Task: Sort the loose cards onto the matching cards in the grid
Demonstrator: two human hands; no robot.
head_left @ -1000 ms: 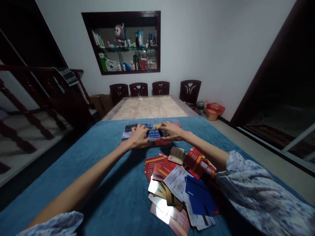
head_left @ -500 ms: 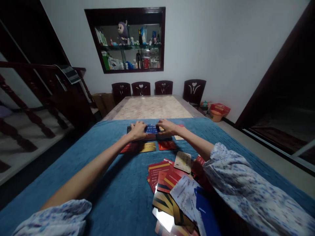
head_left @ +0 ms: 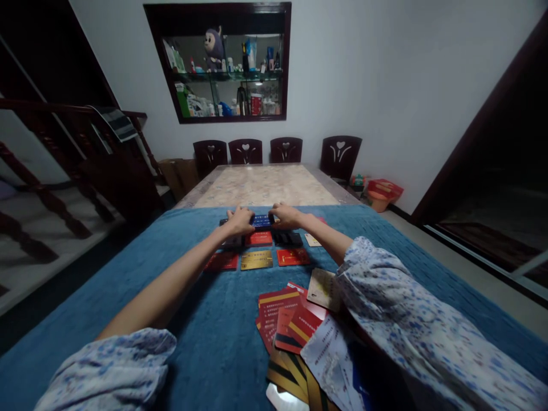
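Note:
A blue card [head_left: 262, 221] with white print lies in the far row of cards, between my two hands. My left hand [head_left: 240, 221] has its fingers on the card's left end, and my right hand [head_left: 286, 216] has its fingers on the right end. Nearer to me is a row with a red card [head_left: 259, 238] and a black card [head_left: 287, 239]. The nearest row holds a dark red card [head_left: 222, 261], a gold card [head_left: 256, 260] and a bright red card [head_left: 293, 257]. My hands partly hide the cards beneath them.
A loose, overlapping heap of cards [head_left: 295, 325] lies at the near right, partly under my right sleeve. A blue cloth [head_left: 205, 325] covers the near part of the table. Dark chairs [head_left: 340, 157] stand beyond the bare tabletop [head_left: 265, 185].
Both hands have shifted slightly away from me with the blue card. The red and black cards of the middle row now show more fully. The view has tilted a little.

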